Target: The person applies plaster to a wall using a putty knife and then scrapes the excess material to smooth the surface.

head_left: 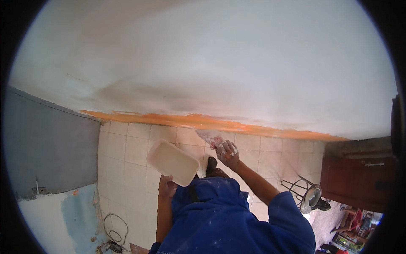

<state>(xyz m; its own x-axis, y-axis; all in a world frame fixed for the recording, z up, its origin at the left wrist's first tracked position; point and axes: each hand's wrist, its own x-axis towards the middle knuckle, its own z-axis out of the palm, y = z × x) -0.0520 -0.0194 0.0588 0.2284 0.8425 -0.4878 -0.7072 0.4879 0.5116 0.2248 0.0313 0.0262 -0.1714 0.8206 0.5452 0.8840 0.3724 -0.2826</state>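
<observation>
My left hand point(168, 187) grips the near edge of a cream rectangular tub point(154, 148), tilted in front of my body. Its inside looks pale and smooth; I cannot tell how much filler is in it. My right hand point(227, 152), smeared with white, is closed round a putty knife point(204, 135) coated in white paste. The blade points up and left, close to the foot of the white wall point(220, 76). I cannot tell whether it touches. Along the bottom of that wall runs a ragged strip of bare orange point(190, 120).
Pale floor tiles point(135, 152) lie beneath me. A metal-legged stool point(311, 195) stands right, near a brown door point(357, 182). A grey panel point(55, 139) and patchy blue-white wall point(80, 213) are left. A dark cable point(116, 230) coils below. A person point(352, 219) is far right.
</observation>
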